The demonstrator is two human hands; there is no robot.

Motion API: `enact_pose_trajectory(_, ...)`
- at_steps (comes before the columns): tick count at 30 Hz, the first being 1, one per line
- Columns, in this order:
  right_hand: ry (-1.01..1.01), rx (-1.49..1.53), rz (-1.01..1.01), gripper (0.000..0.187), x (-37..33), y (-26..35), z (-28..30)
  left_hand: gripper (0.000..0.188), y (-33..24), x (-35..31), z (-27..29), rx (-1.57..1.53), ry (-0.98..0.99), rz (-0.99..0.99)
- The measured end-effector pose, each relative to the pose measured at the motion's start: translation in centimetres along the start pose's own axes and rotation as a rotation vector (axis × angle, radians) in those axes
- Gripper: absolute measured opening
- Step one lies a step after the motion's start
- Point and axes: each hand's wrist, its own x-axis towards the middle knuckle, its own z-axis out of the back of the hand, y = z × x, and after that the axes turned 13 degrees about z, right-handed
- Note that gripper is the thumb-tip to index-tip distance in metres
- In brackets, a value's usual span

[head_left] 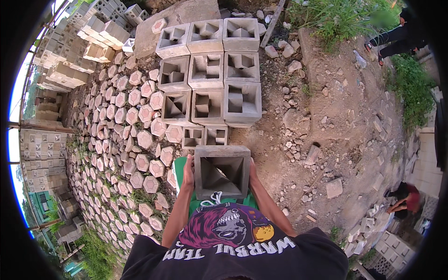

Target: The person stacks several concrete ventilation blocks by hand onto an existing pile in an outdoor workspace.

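Between my two hands I hold a square grey concrete vent block point(223, 150) against the front of my body, its hollow with slanted inner faces turned up toward me. My left hand point(188, 171) presses on its left side and my right hand point(253, 171) on its right side. The fingers reach down along the sides and are partly hidden. Just ahead of the held block, two small vent blocks point(204, 136) lie on the ground. Beyond them stand rows of larger square concrete vent blocks point(242, 114) set close together.
Hexagonal pavers point(145, 139) cover the ground at left. Stacked blocks point(63, 74) line the far left. Rubble and a loose stone point(334, 188) lie on the dirt at right. One person point(402, 37) is at the upper right, another point(407, 198) crouches at the lower right.
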Motion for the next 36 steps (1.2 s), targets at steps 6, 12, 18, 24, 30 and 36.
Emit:
enact_pose_trajectory(6, -0.018, -0.146, 0.063, 0.048, 2.3, -0.9, -5.4, 0.052, -5.0, 1.9, 2.4, 0.206, 0.022, -0.095)
enact_pose_trajectory(12, 0.054, 0.227, -0.085, 0.057, 5.1, -2.8, -13.6, 0.045, -12.9, 8.1, 6.5, 0.235, 0.130, -0.064)
enact_pose_trajectory(18, -0.056, -0.422, 0.100, 0.067, 9.0, -3.9, -21.2, 0.075, -18.1, 15.3, 11.3, 0.216, 0.149, 0.016)
enact_pose_trajectory(24, -0.242, -0.899, 0.154, 0.074, 18.1, -6.1, -20.2, 0.063, -22.5, 21.5, 9.0, 0.305, 0.173, 0.070)
enact_pose_trajectory(30, -0.243, -1.143, 0.170, 0.078, 24.9, -4.9, -22.8, 0.049, -24.6, 27.5, 8.7, 0.006, 0.212, 0.244)
enact_pose_trajectory(36, -0.153, -1.161, 0.259, 0.069, 28.4, -4.6, -21.5, 0.048, -22.3, 31.1, 8.8, -0.062, 0.215, 0.206)
